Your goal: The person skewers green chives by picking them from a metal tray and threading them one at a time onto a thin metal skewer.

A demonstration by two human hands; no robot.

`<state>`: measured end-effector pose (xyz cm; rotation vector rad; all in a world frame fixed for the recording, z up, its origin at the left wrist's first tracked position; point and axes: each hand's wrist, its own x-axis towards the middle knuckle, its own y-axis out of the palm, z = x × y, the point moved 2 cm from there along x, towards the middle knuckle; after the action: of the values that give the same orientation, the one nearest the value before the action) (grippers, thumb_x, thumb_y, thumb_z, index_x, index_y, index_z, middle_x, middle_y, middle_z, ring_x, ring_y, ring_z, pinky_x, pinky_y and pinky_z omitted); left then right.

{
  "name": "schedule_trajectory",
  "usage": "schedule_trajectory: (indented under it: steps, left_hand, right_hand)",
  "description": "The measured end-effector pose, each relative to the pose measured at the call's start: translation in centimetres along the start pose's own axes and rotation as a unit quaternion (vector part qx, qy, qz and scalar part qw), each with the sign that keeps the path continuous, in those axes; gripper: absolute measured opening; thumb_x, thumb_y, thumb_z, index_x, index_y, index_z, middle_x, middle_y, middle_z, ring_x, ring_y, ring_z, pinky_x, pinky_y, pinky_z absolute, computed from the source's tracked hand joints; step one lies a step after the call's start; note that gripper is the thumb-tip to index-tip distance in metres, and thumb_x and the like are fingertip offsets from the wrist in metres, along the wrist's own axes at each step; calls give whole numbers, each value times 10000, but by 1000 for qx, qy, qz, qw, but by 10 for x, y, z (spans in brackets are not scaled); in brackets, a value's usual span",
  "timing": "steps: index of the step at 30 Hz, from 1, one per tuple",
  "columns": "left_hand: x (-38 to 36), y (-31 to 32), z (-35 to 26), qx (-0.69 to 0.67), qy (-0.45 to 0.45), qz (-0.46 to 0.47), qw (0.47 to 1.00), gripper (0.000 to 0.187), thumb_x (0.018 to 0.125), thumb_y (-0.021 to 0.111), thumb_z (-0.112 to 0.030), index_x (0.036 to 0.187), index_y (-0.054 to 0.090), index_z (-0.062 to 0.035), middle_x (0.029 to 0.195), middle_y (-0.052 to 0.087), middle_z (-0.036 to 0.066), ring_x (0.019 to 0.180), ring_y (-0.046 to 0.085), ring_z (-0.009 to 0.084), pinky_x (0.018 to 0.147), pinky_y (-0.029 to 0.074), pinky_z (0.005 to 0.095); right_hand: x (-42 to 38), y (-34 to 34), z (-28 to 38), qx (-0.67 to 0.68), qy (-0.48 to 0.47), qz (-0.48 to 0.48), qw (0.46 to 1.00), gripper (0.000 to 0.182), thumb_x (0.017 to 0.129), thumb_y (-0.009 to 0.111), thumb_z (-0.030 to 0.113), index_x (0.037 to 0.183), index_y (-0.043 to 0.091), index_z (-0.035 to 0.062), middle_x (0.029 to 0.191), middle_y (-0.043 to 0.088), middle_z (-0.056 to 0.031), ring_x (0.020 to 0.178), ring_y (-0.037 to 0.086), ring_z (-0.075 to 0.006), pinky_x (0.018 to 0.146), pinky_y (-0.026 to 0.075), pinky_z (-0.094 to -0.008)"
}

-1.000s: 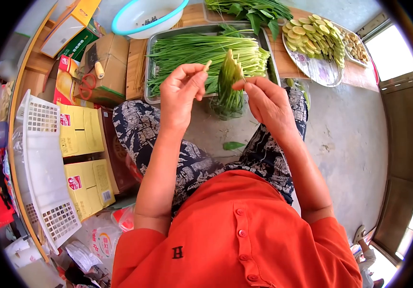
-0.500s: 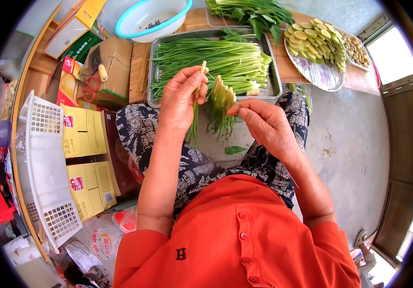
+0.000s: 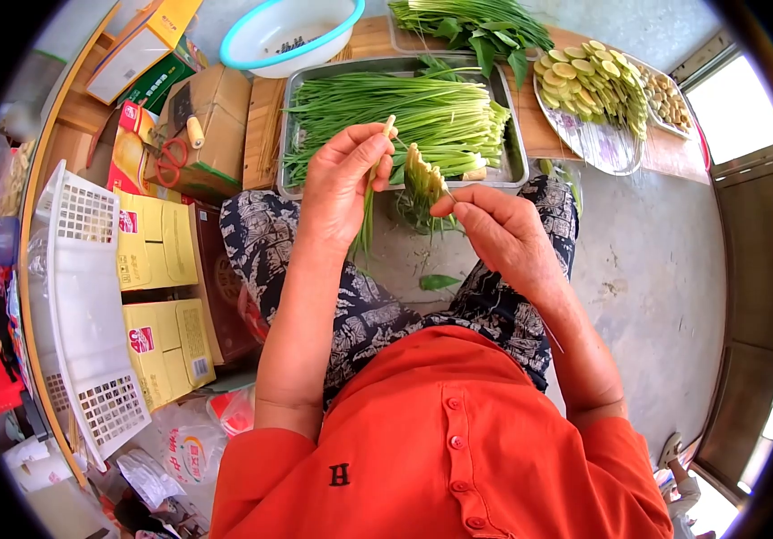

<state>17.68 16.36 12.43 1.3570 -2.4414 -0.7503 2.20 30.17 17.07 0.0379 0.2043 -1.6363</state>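
Left of the metal tray point(image 3: 520, 148), we saw scissors point(image 3: 171, 162) on a cardboard box point(image 3: 225, 101), and just beyond the tray's far left corner a blue-rimmed basin point(image 3: 250, 47). At the tray's near edge, left of its middle, the left hand point(image 3: 337, 193) held a long green stalk point(image 3: 368, 216), thumb and forefinger closed around it, pale end up and leaves trailing down. Green stalks point(image 3: 395, 106) filled much of the tray behind.

Just right of that pinch, before the middle of the tray's near edge, we saw a bunch point(image 3: 423, 187) hanging pale ends up, its long axis roughly matching the single stalk's. It lay between the hands, closer to the right hand point(image 3: 505, 235), whose thumb and forefinger were pinched together on what looked like a thin stick point(image 3: 448, 191); whether the fingertips touched the bunch, we could not tell. Right of the tray, we saw pale slices point(image 3: 589, 81) heaped on a platter point(image 3: 614, 160).
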Motion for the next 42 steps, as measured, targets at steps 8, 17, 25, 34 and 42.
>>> schedule_trajectory:
  steps: [8,17,25,34,42]
  left_hand:
    - [0,1,-15,53,-10,30,998,150,870,653,-89,1002,642,-18,866,636,31,694,557,91,586,411,218]
    - [3,8,-16,150,27,100,983,197,867,661,-125,1028,656,-13,994,652,66,871,593,124,755,464,251]
    - [13,12,-6,146,-22,179,973,211,871,661,-136,1034,659,-2,1047,656,68,975,600,152,877,469,286]
    - [10,12,-1,128,-93,207,965,202,824,705,-108,978,661,14,940,649,32,878,593,112,817,467,249]
    - [2,20,7,138,-127,231,955,124,797,731,-103,879,663,-41,949,625,19,866,580,111,798,457,264]
  right_hand:
    - [-1,-2,4,26,-4,21,999,194,966,490,140,1003,646,30,587,380,97,523,317,0,463,234,-183]
    - [3,-5,4,91,-2,41,995,232,980,469,165,1001,643,13,538,351,97,460,277,-5,426,203,-186]
    - [1,-12,5,149,21,42,988,246,978,472,175,1011,630,-11,503,339,86,428,256,-13,410,193,-189]
    - [-5,-18,-3,104,38,50,993,229,976,488,170,972,657,16,514,380,76,434,298,-11,412,209,-184]
    - [-1,-14,-6,125,31,64,990,223,972,490,161,911,652,21,512,382,76,430,302,-12,406,203,-186]
